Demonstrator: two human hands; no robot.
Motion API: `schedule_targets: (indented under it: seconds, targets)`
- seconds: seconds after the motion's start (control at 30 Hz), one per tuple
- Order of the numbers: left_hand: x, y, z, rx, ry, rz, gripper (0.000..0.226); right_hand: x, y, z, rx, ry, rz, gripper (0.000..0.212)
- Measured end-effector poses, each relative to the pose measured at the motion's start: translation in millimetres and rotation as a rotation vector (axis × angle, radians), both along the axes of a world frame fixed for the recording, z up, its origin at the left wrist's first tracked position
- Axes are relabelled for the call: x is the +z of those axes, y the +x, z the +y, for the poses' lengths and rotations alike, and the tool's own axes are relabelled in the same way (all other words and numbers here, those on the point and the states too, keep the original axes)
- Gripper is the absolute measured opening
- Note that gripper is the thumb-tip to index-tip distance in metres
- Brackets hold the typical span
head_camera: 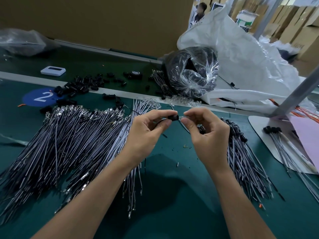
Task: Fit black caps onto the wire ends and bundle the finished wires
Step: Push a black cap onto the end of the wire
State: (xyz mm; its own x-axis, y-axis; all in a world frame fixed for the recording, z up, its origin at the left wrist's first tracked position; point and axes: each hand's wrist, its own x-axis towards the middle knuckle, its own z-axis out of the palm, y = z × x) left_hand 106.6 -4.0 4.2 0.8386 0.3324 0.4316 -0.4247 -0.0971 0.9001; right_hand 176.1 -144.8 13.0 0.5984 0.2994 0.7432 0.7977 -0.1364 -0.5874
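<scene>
Clear bag (191,73), upper centre, held black parts. I saw left hand (148,130) fingers pinch black cap (173,117) mid-frame, right hand (207,131) fingers pinch wire end (181,117) beside it. Uncapped wires (69,138) piled left, capped wires (241,157) right.

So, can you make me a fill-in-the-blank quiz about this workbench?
The left hand pinches a small ___ cap, the right hand a wire.
The blue sticker on the table shows the number ___.
The pile of capped wires lies on the person's ___ side.
Missing words: black; 2; right.
</scene>
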Motion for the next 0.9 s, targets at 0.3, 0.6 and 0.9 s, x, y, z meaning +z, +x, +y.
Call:
schedule_targets:
  seconds: [0.3,0.6,0.9]
  targets:
    - [-3.7,1.9,1.8,0.031,0.075,-0.006,0.026,0.4,-4.3,2.5,-0.013,-0.011,0.001,0.008]
    - [-6.4,3.7,2.4,-0.001,0.035,0.057,0.022,-3.0,-0.4,4.4,0.084,0.08,0.319,0.011]
    - [-5.0,3.2,1.2,-0.006,-0.069,0.073,0.015,-2.0,3.1,2.5,0.16,0.08,0.447,0.01]
